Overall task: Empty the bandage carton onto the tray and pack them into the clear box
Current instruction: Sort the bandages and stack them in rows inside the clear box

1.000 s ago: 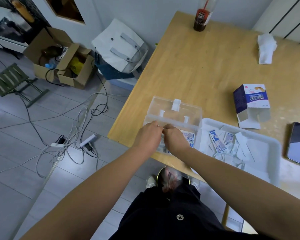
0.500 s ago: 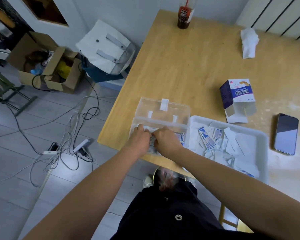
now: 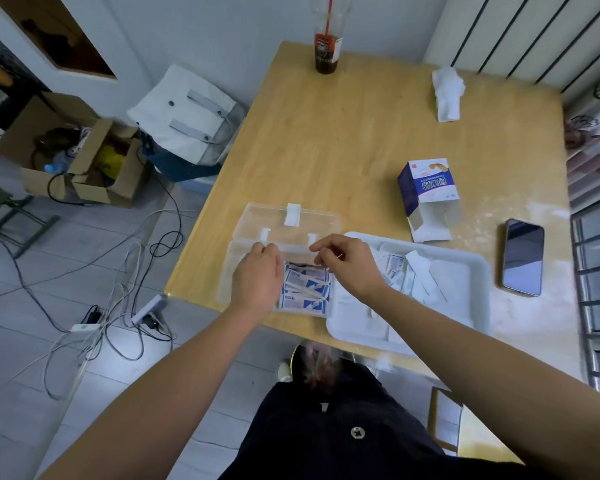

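Right hand had separated from left hand toward the tray, exposing bandages stacked in the clear box at frame centre; both hands' fingers were curled, whether around anything could not be told.

Blue-white bandages fill the open clear box beside the white tray.
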Demonstrator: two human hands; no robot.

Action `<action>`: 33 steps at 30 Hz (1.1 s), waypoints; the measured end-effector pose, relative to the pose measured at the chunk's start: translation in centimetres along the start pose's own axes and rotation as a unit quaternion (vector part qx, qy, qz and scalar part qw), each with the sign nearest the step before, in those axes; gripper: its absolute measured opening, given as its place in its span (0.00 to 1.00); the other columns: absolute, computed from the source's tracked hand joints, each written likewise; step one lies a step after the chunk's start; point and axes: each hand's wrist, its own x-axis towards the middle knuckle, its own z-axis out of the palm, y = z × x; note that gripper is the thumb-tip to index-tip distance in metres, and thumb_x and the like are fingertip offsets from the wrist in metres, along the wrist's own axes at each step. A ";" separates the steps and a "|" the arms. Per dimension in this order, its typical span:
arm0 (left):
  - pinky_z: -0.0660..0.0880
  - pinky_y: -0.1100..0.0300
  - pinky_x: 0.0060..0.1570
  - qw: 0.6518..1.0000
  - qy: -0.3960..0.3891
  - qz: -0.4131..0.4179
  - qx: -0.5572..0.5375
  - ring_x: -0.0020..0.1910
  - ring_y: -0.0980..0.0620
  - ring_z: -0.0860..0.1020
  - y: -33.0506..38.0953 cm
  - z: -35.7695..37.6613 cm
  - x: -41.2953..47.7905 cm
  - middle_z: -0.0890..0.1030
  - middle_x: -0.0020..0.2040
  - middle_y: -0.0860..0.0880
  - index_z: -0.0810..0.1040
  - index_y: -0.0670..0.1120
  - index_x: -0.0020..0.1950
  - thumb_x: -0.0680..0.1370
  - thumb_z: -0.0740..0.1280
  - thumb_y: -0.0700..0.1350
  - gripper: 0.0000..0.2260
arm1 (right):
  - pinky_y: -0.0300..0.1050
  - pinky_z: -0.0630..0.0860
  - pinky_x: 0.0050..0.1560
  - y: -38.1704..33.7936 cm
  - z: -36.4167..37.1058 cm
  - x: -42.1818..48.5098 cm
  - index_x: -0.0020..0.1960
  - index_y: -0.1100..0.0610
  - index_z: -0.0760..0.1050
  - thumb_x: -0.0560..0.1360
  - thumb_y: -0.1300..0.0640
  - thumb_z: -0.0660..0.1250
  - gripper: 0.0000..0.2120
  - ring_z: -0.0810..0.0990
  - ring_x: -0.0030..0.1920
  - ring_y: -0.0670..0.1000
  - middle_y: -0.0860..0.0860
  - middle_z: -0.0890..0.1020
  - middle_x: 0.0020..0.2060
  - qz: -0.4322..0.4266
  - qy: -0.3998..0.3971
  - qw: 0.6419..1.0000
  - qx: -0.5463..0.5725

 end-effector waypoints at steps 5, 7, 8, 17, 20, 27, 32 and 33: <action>0.70 0.53 0.46 0.984 -0.152 -0.082 0.038 0.54 0.41 0.76 2.0 1.6 0.0 0.73 0.58 0.41 0.72 0.39 0.59 0.80 0.60 0.46 0.13 | 0.38 0.76 0.42 2.1 -3.5 -0.9 0.47 0.55 0.81 0.76 0.66 0.59 0.13 0.80 0.36 0.46 0.47 0.82 0.34 0.020 0.026 0.998 -0.061; 0.70 0.53 0.47 0.980 -0.165 -0.096 0.051 0.53 0.39 0.75 2.0 2.1 -0.2 0.71 0.58 0.39 0.73 0.38 0.57 0.80 0.60 0.45 0.12 | 0.44 0.77 0.44 2.6 -3.6 -1.4 0.48 0.54 0.81 0.76 0.65 0.60 0.12 0.82 0.39 0.51 0.47 0.83 0.34 0.020 -0.003 0.996 -0.089; 0.70 0.54 0.46 0.981 -0.162 -0.098 0.049 0.52 0.39 0.75 2.1 2.4 -0.3 0.71 0.58 0.39 0.74 0.38 0.55 0.80 0.60 0.45 0.12 | 0.46 0.77 0.44 2.7 -3.6 -1.6 0.49 0.54 0.81 0.76 0.64 0.60 0.12 0.81 0.39 0.52 0.48 0.83 0.35 0.013 -0.023 0.994 -0.103; 0.70 0.55 0.44 0.982 -0.144 -0.120 0.032 0.53 0.41 0.76 1.1 2.0 -0.7 0.75 0.55 0.39 0.79 0.41 0.53 0.79 0.61 0.46 0.12 | 0.49 0.76 0.50 -0.1 1.1 -0.2 0.53 0.60 0.81 0.74 0.67 0.58 0.15 0.77 0.52 0.56 0.55 0.81 0.49 -0.128 -0.122 0.916 -0.359; 0.71 0.54 0.45 0.987 -0.130 -0.090 -0.007 0.50 0.42 0.76 0.9 1.6 -0.8 0.73 0.57 0.41 0.74 0.46 0.63 0.79 0.61 0.44 0.13 | 0.44 0.69 0.47 -0.3 2.2 0.5 0.52 0.60 0.78 0.73 0.67 0.60 0.12 0.74 0.53 0.56 0.55 0.80 0.48 -0.155 -0.128 0.838 -0.507; 0.73 0.54 0.48 0.981 -0.189 -0.047 -0.006 0.57 0.43 0.75 -0.2 1.6 -0.6 0.70 0.61 0.43 0.75 0.52 0.67 0.80 0.60 0.47 0.16 | 0.46 0.56 0.47 0.3 3.3 -0.4 0.35 0.54 0.69 0.73 0.62 0.63 0.09 0.64 0.43 0.53 0.49 0.70 0.31 -0.140 -0.171 0.760 -0.611; 0.72 0.55 0.46 0.984 -0.173 -0.035 -0.013 0.55 0.45 0.75 -0.8 1.7 -0.2 0.71 0.60 0.44 0.77 0.51 0.65 0.79 0.61 0.45 0.15 | 0.48 0.63 0.49 1.2 3.7 0.3 0.39 0.55 0.78 0.69 0.62 0.67 0.03 0.73 0.43 0.55 0.50 0.78 0.35 -0.154 -0.139 0.775 -0.597; 0.71 0.56 0.46 0.985 -0.170 -0.039 -0.016 0.55 0.45 0.75 -0.8 1.7 -0.1 0.71 0.60 0.44 0.76 0.49 0.64 0.79 0.61 0.45 0.15 | 0.48 0.62 0.53 1.6 3.8 0.4 0.41 0.55 0.78 0.72 0.62 0.64 0.05 0.71 0.45 0.55 0.50 0.79 0.37 -0.156 -0.148 0.771 -0.600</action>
